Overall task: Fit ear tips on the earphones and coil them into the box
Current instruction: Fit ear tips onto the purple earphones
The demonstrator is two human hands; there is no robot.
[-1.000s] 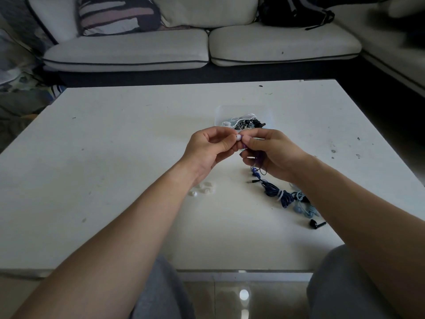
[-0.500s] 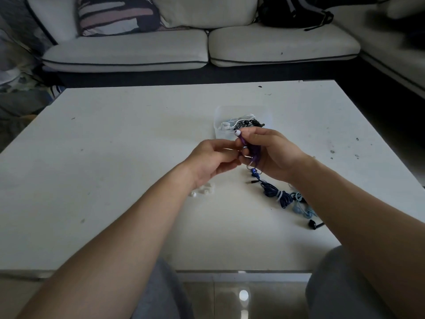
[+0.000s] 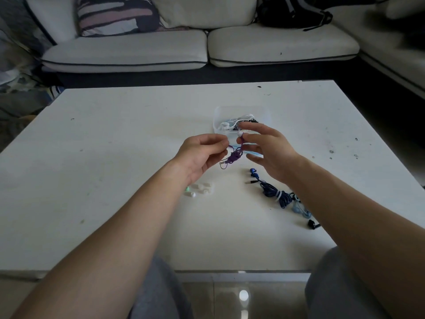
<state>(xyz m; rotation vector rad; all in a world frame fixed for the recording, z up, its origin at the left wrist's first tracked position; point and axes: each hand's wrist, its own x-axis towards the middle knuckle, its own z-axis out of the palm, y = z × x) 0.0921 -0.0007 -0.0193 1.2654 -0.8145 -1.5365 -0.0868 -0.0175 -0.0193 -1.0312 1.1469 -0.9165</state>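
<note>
**Q:** Hands first: what are they doing?

**A:** Left hand [image 3: 202,153] is curled and pinches the cord of the purple earphones [image 3: 234,156]. Right hand [image 3: 269,150] has its fingers fanned, but two fingertips seem to nip one bud, which wears a white tip [image 3: 240,134]. The bundle hangs between them, above the worktop [image 3: 115,157].

**Q:** And around them?

**A:** At 12 o'clock is the box [image 3: 216,122], with white and black sets inside. At 7 o'clock of the left hand lie loose tips [image 3: 200,188]. At 5 o'clock are tied blue earphones [image 3: 273,193], then a pale-blue pair [image 3: 299,208] and a black bud [image 3: 312,224].

**Q:** Progress?

**A:** Partway, I'd judge. Some sets are boxed. I can't tell whether purple's other bud has a tip, and it wants coiling and boxing. Three sets wait.
</note>
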